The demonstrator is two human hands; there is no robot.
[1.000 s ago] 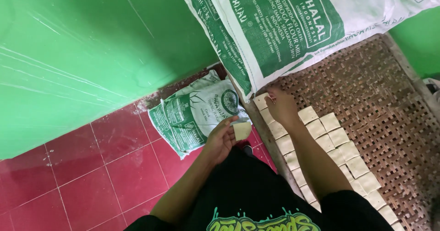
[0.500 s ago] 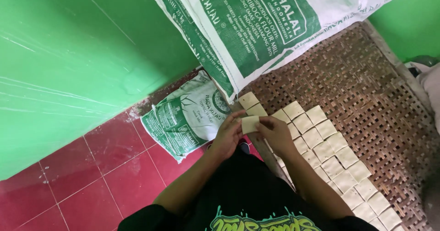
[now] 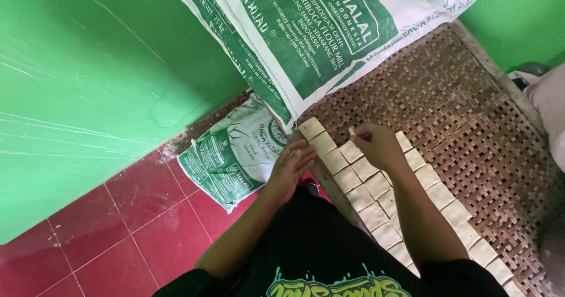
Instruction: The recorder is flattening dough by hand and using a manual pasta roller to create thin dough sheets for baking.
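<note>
1. The right hand (image 3: 379,147) pinched a pale square piece (image 3: 352,131) between its fingertips, held over the top end of the rows of pale squares (image 3: 376,185) on the woven mat (image 3: 471,126).
2. The left hand (image 3: 289,168) hovered loosely open and empty at about 8 o'clock from the right hand, near the mat's edge.
3. A small green-and-white sack (image 3: 232,156) lay on the red tiled floor (image 3: 118,238) at 9 o'clock from the left hand.
4. A large green-and-white sack (image 3: 329,32) leaned at 12 o'clock, against the green wall (image 3: 88,85).

right hand (image 3: 379,145) pinching a pale square piece (image 3: 352,131) over woven tray (image 3: 471,126), left hand (image 3: 291,166) empty beside rows of squares (image 3: 376,185)
</note>
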